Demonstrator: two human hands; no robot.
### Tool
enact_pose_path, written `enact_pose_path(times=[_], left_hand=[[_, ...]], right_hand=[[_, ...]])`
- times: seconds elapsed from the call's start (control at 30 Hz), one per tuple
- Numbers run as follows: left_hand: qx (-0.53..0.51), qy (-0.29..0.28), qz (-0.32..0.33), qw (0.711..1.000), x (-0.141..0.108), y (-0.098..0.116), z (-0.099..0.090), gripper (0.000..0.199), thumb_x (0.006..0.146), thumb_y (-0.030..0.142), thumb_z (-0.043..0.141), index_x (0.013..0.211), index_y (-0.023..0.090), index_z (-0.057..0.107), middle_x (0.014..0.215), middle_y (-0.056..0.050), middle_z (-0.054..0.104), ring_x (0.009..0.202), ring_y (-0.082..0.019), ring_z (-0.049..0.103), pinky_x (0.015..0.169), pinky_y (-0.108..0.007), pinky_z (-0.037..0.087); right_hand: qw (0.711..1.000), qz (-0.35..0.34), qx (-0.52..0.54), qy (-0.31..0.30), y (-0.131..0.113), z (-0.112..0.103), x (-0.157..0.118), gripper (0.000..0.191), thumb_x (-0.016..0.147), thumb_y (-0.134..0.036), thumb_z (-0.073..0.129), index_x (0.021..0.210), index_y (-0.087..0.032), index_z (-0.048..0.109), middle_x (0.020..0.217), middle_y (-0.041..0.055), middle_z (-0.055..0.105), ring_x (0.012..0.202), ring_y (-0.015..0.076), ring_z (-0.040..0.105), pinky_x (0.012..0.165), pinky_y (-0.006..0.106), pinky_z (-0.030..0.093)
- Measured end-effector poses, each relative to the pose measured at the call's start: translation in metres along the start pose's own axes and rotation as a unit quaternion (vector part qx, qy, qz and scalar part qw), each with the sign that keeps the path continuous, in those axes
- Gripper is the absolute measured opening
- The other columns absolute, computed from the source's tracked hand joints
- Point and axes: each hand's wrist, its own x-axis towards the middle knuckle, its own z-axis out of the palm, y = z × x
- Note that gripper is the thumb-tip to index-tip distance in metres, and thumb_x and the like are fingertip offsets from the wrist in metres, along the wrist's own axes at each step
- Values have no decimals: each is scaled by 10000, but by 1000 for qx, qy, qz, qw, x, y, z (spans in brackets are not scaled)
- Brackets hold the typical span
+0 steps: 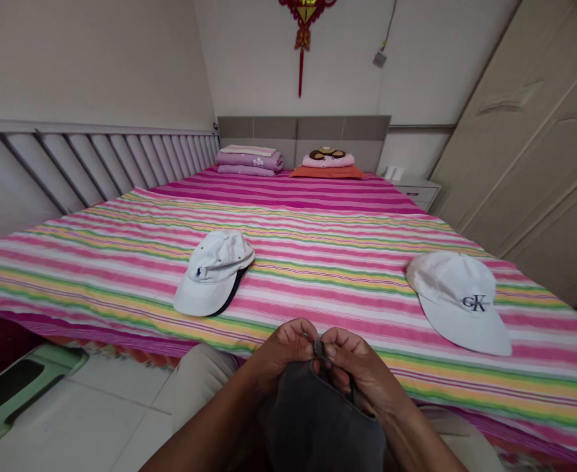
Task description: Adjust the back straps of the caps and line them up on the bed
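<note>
A dark grey cap [325, 419] is held over my lap at the bed's near edge, its strap and small buckle [319, 349] between my fingertips. My left hand [291, 344] pinches the strap from the left. From the other side my right hand [350, 360] grips the strap by the buckle, thumb and fingers closed. Part of the cap is cut off by the bottom of the picture. On the bed, a white cap with a small dark logo [214, 272] lies ahead to the left. Farther right rests a white cap with dark letters [460, 301].
A striped sheet [328, 275] covers the bed. Folded purple bedding [249, 160] and a pink and orange stack [328, 164] sit by the headboard [263, 131]. A metal rail [121, 157] runs along the left. A green stool [27, 387] stands on the floor.
</note>
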Motion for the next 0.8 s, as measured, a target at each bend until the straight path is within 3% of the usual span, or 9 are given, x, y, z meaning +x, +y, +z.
enact_pose_path(times=[0.13,0.27,0.37,0.5,0.8], left_hand=[[11,7,-9,1000,-2,2,0,220,586,156,728,719,116,557,580,-22,653,465,-82,581,438,-137,414],[5,10,-5,1000,-3,1,-3,220,584,167,729,713,119,557,546,-7,638,438,-75,563,422,-135,396],[22,8,-13,1000,-4,0,-4,231,578,181,731,714,117,555,570,-32,651,469,-101,582,442,-160,414],[42,13,-33,999,-5,1,-4,249,555,186,743,696,112,551,605,-55,663,521,-139,613,475,-194,442],[54,77,-1,996,-3,1,0,275,509,142,749,694,130,545,564,-7,637,458,-95,559,445,-170,396]], right_hand=[[1000,-21,-12,19,-2,2,-2,246,645,-362,693,670,-159,557,350,-63,472,337,63,409,404,192,273],[999,-6,-20,50,-6,3,-6,249,611,-318,721,731,-143,590,488,-24,569,413,65,476,430,182,329],[999,-21,-3,36,-8,4,-7,243,601,-281,731,736,-157,572,534,-25,585,472,86,533,462,195,373],[999,-38,-7,36,-5,4,-6,259,602,-285,737,712,-170,532,533,-42,574,451,93,540,467,216,395],[997,-27,-36,63,-5,1,-6,281,599,-322,733,733,-173,536,561,-31,587,473,90,536,474,210,395]])
